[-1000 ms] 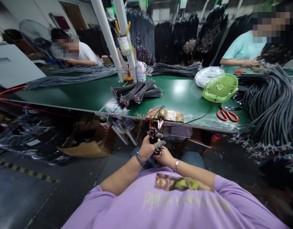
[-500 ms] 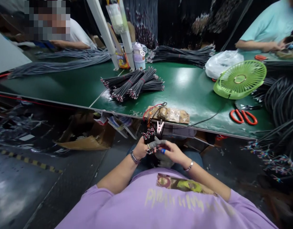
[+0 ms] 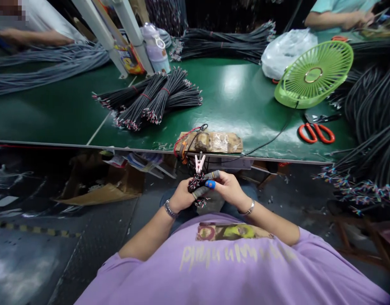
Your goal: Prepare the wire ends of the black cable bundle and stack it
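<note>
Mid-frame, a hand could pass over the desk (image 3: 228, 103) between the cable bundles (image 3: 157, 95) at centre left and the green fan (image 3: 314, 75) at upper right. Above the left hand (image 3: 184, 195), the clip (image 3: 199, 164) and wooden block (image 3: 226, 143) block the way; at right, the cord (image 3: 271, 141) and scissors (image 3: 316, 135) obstruct.
</note>
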Action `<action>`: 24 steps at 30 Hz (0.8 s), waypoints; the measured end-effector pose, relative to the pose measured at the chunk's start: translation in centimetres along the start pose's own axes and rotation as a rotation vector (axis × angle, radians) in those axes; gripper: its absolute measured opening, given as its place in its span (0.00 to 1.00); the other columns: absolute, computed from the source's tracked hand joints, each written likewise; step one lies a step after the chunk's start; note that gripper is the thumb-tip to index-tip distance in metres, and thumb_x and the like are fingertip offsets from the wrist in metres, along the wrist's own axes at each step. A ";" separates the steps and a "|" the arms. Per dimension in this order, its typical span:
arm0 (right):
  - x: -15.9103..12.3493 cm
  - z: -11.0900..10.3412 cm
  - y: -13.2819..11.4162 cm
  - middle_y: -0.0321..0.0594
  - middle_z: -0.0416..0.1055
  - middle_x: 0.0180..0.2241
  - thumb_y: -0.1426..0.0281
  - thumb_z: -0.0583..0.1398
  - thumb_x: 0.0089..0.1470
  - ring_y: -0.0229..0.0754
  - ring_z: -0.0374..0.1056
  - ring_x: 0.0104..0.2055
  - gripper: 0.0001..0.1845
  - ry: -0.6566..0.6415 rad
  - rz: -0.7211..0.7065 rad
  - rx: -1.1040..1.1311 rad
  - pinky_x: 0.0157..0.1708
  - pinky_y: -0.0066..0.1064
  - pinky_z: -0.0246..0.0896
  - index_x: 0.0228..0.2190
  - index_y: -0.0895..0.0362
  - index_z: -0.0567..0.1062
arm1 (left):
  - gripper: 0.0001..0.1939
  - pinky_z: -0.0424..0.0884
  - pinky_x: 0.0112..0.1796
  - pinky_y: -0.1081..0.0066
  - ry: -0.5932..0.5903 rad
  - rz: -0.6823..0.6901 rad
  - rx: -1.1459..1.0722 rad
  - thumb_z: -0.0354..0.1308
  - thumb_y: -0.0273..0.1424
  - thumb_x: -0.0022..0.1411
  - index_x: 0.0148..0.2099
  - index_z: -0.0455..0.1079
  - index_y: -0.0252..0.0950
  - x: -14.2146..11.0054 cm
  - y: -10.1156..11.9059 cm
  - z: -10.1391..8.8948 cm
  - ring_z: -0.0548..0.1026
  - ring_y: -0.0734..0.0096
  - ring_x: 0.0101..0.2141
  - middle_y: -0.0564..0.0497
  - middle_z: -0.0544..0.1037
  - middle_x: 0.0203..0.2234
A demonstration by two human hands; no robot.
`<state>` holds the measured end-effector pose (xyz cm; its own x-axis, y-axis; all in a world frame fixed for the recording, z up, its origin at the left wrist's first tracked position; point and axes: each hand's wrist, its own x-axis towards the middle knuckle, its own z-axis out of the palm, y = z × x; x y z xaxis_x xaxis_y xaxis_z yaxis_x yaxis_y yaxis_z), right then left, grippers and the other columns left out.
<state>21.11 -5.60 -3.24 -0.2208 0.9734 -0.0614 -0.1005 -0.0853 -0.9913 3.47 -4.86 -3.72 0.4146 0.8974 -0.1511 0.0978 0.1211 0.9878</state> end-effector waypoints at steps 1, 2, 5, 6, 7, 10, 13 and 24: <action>0.0 0.0 0.0 0.36 0.73 0.27 0.58 0.66 0.43 0.35 0.66 0.26 0.17 0.000 0.015 0.034 0.29 0.29 0.65 0.31 0.57 0.76 | 0.13 0.69 0.27 0.73 0.009 -0.009 -0.024 0.67 0.34 0.47 0.34 0.73 0.32 -0.1 -0.1 0.1 0.72 0.72 0.24 0.51 0.76 0.23; 0.0 0.0 -0.1 0.36 0.73 0.27 0.58 0.66 0.42 0.35 0.66 0.25 0.16 0.001 0.027 0.060 0.28 0.28 0.65 0.30 0.57 0.76 | 0.12 0.69 0.27 0.72 0.023 -0.017 -0.043 0.66 0.35 0.49 0.34 0.73 0.32 -0.3 -0.2 0.2 0.72 0.72 0.23 0.51 0.76 0.22; -0.3 0.0 -0.1 0.36 0.73 0.26 0.60 0.67 0.41 0.34 0.65 0.24 0.16 0.020 0.053 0.096 0.26 0.28 0.65 0.29 0.58 0.76 | 0.12 0.71 0.28 0.71 0.108 0.006 -0.073 0.64 0.36 0.51 0.35 0.72 0.33 -0.7 -0.7 0.4 0.74 0.71 0.24 0.51 0.77 0.23; -0.4 0.0 -0.1 0.36 0.73 0.26 0.60 0.67 0.41 0.34 0.65 0.24 0.16 0.029 0.060 0.104 0.26 0.27 0.65 0.29 0.58 0.77 | 0.12 0.71 0.30 0.71 0.143 0.025 -0.073 0.64 0.36 0.51 0.36 0.72 0.33 -0.8 -0.8 0.5 0.74 0.71 0.26 0.51 0.77 0.25; -0.4 0.0 -0.1 0.36 0.73 0.25 0.60 0.68 0.40 0.33 0.65 0.24 0.16 0.036 0.065 0.113 0.26 0.27 0.64 0.30 0.58 0.77 | 0.12 0.71 0.31 0.71 0.174 0.042 -0.065 0.65 0.35 0.51 0.36 0.72 0.33 -0.9 -0.8 0.5 0.74 0.71 0.27 0.50 0.77 0.26; -0.7 0.1 0.0 0.35 0.73 0.26 0.61 0.68 0.40 0.33 0.65 0.24 0.16 0.039 0.067 0.128 0.26 0.26 0.65 0.29 0.58 0.76 | 0.12 0.70 0.29 0.72 0.200 0.054 -0.023 0.66 0.34 0.49 0.34 0.71 0.33 -1.0 -0.4 0.5 0.72 0.73 0.25 0.52 0.76 0.25; -0.9 0.3 0.5 0.35 0.73 0.25 0.61 0.68 0.38 0.33 0.64 0.24 0.16 0.032 0.078 0.108 0.25 0.26 0.63 0.29 0.58 0.76 | 0.14 0.69 0.27 0.74 0.184 0.027 -0.006 0.68 0.34 0.45 0.33 0.71 0.33 -1.2 0.4 0.4 0.70 0.75 0.22 0.53 0.75 0.22; -0.9 0.8 0.3 0.35 0.73 0.25 0.64 0.68 0.40 0.34 0.65 0.26 0.13 -0.057 0.012 0.120 0.28 0.27 0.63 0.29 0.58 0.76 | 0.13 0.69 0.25 0.75 0.026 -0.077 -0.078 0.68 0.36 0.46 0.30 0.73 0.30 -2.3 1.4 -0.6 0.72 0.74 0.22 0.50 0.76 0.21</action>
<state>20.49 -6.69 -3.43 -0.2772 0.9587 -0.0633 -0.2121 -0.1253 -0.9692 2.13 -6.46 -2.00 0.3845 0.8950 -0.2263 0.0568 0.2217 0.9735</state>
